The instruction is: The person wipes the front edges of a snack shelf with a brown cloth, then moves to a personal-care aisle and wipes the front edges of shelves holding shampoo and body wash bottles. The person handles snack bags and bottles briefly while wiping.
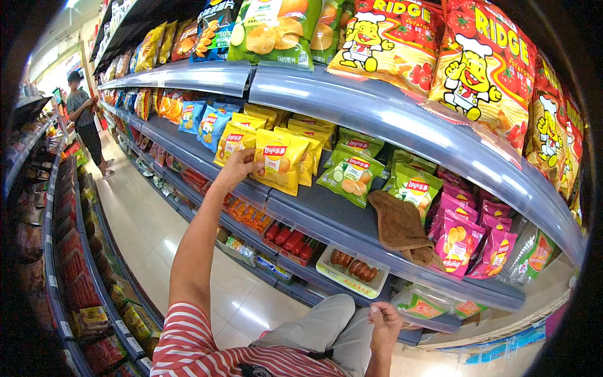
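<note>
My left hand [238, 168] reaches to the middle shelf, its thumb and fingers at the left edge of a yellow Lay's chip bag [278, 160]. Whether the fingers pinch the bag is hard to tell. Beside it on the left stands another yellow Lay's bag [234, 141], with more yellow ones behind. Green Lay's bags [351, 176] stand to the right, then a crumpled brown cloth [398, 221] lying on the shelf, then pink Lay's bags [456, 242]. My right hand [385, 320] is raised near my knee, its fingers curled, with nothing visible in them.
An upper shelf edge [377, 101] juts out above, holding large Ridge potato chip bags [478, 75]. Lower shelves hold a white tray of brown packaged food [351, 278] and red packets [289, 240]. Another person [84, 115] stands down the aisle at left, beside a facing shelf row [77, 226].
</note>
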Demonstrator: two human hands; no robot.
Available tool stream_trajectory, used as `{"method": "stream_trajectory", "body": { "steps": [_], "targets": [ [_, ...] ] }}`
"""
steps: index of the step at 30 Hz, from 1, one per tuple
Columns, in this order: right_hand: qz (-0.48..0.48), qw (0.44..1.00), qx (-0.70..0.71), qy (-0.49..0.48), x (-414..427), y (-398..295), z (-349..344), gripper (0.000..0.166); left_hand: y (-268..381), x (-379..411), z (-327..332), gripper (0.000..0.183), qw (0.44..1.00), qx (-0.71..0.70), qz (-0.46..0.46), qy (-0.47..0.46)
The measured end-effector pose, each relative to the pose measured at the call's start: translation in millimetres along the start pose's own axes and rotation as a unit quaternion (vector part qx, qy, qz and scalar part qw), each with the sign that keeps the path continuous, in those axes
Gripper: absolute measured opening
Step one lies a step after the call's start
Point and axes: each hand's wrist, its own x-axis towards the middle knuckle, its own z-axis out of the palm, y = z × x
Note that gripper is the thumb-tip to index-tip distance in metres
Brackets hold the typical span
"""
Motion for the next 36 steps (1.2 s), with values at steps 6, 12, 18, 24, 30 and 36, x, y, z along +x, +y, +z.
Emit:
{"method": "stream_trajectory", "body": {
  "steps": [6, 12, 18, 24, 30, 36],
  "targets": [
    [-0.025, 1.000, -0.014, -0.010, 2.5, 11.8, -2.0, 0.006, 1.5, -0.8, -4.2, 0.023, 0.999, 0.038, -0.004, 0.000],
    [0.003, 1.000, -0.017, -0.020, -1.8, 0.9, -2.0, 0.006, -0.1, -3.0, -7.8, 0.017, 0.989, 0.146, -0.003, 0.005],
    [0.027, 0.999, 0.021, -0.035, -5.6, 4.6, -9.1, 0.010, 8.2, -12.6, 9.6, 0.025, 0.940, 0.300, 0.111, 0.114],
    [0.037, 0.997, 0.068, -0.029, -8.7, 0.5, -4.3, 0.005, 56.9, -54.9, 111.5, 0.025, 0.882, 0.349, 0.303, 0.092],
    [0.024, 0.997, 0.064, -0.028, -18.8, -4.8, -14.7, 0.006, 99.5, -67.5, 221.6, 0.058, 0.913, 0.360, 0.191, -0.024],
    [0.025, 0.996, 0.087, 0.008, -30.0, -3.4, -40.1, 0.010, 107.3, -42.8, 276.3, 0.079, 0.880, 0.466, 0.088, -0.008]
  ]
}}
